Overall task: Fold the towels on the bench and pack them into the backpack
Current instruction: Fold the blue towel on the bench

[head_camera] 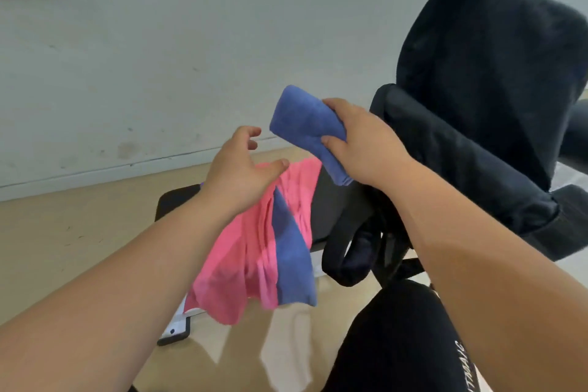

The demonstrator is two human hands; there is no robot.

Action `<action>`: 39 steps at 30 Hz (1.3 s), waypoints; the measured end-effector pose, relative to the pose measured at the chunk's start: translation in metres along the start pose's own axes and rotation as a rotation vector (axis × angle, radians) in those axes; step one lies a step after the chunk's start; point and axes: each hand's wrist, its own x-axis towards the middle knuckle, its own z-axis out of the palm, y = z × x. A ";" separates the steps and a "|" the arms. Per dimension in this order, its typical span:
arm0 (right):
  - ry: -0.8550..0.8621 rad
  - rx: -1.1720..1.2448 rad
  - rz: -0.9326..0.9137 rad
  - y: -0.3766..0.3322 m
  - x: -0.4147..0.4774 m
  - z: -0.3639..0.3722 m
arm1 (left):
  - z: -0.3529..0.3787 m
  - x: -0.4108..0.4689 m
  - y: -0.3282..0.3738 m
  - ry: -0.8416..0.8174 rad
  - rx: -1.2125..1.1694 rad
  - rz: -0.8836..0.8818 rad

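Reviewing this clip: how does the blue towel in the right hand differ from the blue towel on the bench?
The held blue towel is folded into a compact bundle; the bench blue towel lies loose and unfolded. The held one is up in the right hand's grip; the bench one drapes over a pink towel, hanging past the bench edge. Both are the same blue.
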 end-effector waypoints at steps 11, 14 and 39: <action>0.407 -0.712 0.204 0.118 -0.013 -0.128 | 0.156 0.016 0.149 -0.329 0.465 0.780; 0.345 -0.733 0.319 0.139 -0.014 -0.134 | 0.192 0.022 0.162 -0.442 0.625 0.834; 0.229 -0.608 0.252 0.216 0.006 -0.138 | 0.193 -0.048 0.052 -0.349 0.779 0.738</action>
